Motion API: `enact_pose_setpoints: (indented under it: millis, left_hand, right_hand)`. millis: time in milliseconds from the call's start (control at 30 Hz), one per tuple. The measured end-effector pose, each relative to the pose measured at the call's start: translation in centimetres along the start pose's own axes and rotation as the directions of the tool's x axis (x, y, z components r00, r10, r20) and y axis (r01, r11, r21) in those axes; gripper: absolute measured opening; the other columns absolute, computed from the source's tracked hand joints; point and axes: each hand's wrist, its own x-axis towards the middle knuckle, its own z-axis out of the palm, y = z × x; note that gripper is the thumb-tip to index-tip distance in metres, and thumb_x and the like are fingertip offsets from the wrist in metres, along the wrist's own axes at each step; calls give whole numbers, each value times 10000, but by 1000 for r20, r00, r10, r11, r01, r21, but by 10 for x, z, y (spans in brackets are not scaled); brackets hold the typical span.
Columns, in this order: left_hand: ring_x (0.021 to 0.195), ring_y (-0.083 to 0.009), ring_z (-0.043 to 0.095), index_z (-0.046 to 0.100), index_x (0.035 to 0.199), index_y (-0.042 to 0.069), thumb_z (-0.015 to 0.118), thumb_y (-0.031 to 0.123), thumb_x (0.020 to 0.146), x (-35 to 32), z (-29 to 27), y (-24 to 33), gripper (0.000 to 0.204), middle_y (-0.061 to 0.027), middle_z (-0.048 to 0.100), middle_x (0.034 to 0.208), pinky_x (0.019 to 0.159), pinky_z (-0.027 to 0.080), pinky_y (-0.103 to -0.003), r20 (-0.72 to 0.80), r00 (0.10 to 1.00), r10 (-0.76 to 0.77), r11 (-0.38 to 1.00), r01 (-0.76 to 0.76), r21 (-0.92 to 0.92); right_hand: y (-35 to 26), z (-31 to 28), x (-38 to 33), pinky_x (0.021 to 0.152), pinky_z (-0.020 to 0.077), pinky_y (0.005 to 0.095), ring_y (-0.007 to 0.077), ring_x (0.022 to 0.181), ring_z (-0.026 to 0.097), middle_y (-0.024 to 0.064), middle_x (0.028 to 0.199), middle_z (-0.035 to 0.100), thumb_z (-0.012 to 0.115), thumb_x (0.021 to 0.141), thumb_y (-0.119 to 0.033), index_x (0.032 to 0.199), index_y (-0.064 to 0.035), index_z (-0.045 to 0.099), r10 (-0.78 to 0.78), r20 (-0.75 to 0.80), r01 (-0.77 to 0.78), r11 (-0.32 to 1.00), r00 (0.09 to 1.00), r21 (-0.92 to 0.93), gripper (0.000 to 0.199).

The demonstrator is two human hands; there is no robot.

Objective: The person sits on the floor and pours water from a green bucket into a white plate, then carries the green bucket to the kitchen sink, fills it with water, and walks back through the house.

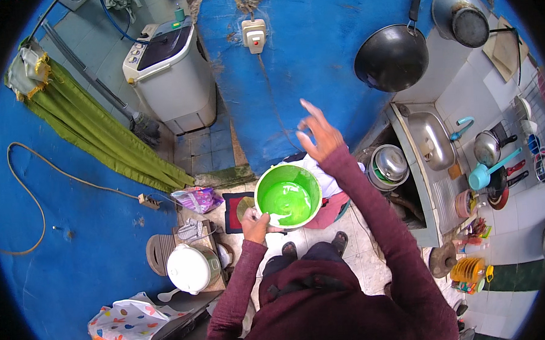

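Observation:
My left hand (255, 224) grips the near rim of a round green plastic bowl (287, 196), held level in front of my chest; its inside is green with a pale wet sheen. My right hand (318, 133) is raised above and beyond the bowl, fingers spread apart, holding nothing. Both arms wear dark maroon sleeves. White cloth shows just behind the bowl's far rim.
A steel sink (432, 140) with a turquoise ladle (486, 171) lies to the right, steel pots (389, 165) beside it. A black wok (392, 56) hangs on the blue wall. A washing machine (169, 71) stands at the back left; a white rice cooker (190, 268) sits on the floor at the left.

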Motion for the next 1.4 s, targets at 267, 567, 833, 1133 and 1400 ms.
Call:
enact_pose_setpoints:
  millis: [267, 567, 833, 1133, 1400]
  left_hand:
    - [594, -214, 591, 431, 832, -48, 494, -39, 737, -4, -44, -5, 114, -111, 518, 792, 493, 584, -372, -97, 995, -5, 1000, 3, -21]
    - [637, -242, 613, 425, 860, -77, 486, -39, 757, -2, -56, -3, 126, -156, 545, 830, 502, 587, -368, -119, 993, -13, 1000, 10, -28]
    - [583, -210, 589, 424, 807, -58, 498, -46, 737, 2, -56, 2, 102, -103, 511, 764, 494, 587, -368, -128, 992, -17, 999, 12, -39]
    - [483, -154, 494, 369, 682, 35, 520, -34, 727, 7, -57, -10, 172, -24, 382, 667, 456, 573, -379, -148, 989, 8, 1000, -7, 6]
    - [684, -241, 617, 417, 936, -82, 483, -38, 759, 1, -40, -3, 194, -159, 545, 884, 512, 585, -346, -34, 999, 2, 999, -3, -35]
  right_hand:
    - [-15, 38, 128, 717, 483, 411, 281, 845, 574, 105, 1382, 308, 596, 688, -171, 829, -54, 506, -54, 121, 86, 955, 991, -283, 204]
    - [-7, 49, 158, 710, 485, 408, 256, 823, 572, 86, 1402, 279, 573, 702, -242, 847, -48, 511, 5, 161, 63, 909, 987, -411, 250]
    - [-23, 52, 168, 674, 485, 406, 254, 817, 572, 98, 1407, 251, 572, 719, -278, 892, -27, 496, 100, 169, 15, 821, 981, -571, 314]
    - [-9, 35, 120, 711, 470, 424, 324, 849, 564, 148, 1296, 389, 575, 740, -255, 908, -58, 514, -148, -129, 115, 965, 980, -237, 266]
    - [8, 41, -95, 775, 441, 378, 297, 882, 582, 200, 984, 592, 531, 815, -435, 1053, -11, 553, 445, 428, -550, 820, 787, 157, 486]
